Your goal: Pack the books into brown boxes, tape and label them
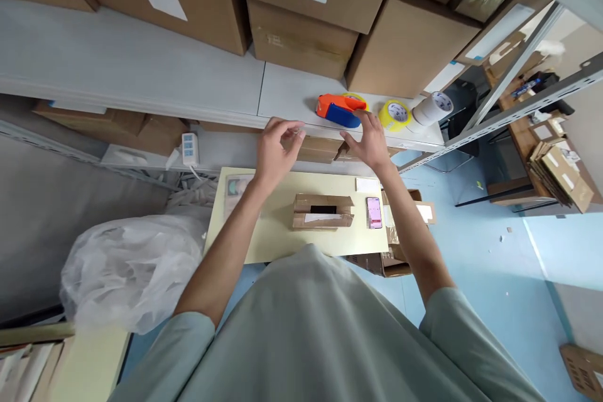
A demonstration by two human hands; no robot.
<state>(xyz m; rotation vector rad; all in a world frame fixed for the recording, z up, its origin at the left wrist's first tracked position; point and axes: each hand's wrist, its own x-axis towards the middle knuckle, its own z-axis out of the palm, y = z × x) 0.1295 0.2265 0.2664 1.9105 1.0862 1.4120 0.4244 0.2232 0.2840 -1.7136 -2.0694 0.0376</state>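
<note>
My left hand (279, 149) is raised over the back edge of the table, thumb and index finger pinched together. A tiny translucent bit shows at its fingertips, too small to name. At the shelf edge, my right hand (370, 141) has its thumb and fingers apart. Its fingertips are at the blue side of an orange and blue tape dispenser (340, 110) on the shelf; whether they touch it I cannot tell. Below and between my hands, a small cardboard box (323, 202) lies on the pale yellow table (277, 242), with a dark gap in its top.
Tape rolls, one yellow (394, 115) and one white (432, 108), stand right of the dispenser. Large cartons (301, 38) line the shelf (188, 56). A phone (374, 212) lies on the table's right. Left are a power strip (190, 149) and a plastic bag (136, 264).
</note>
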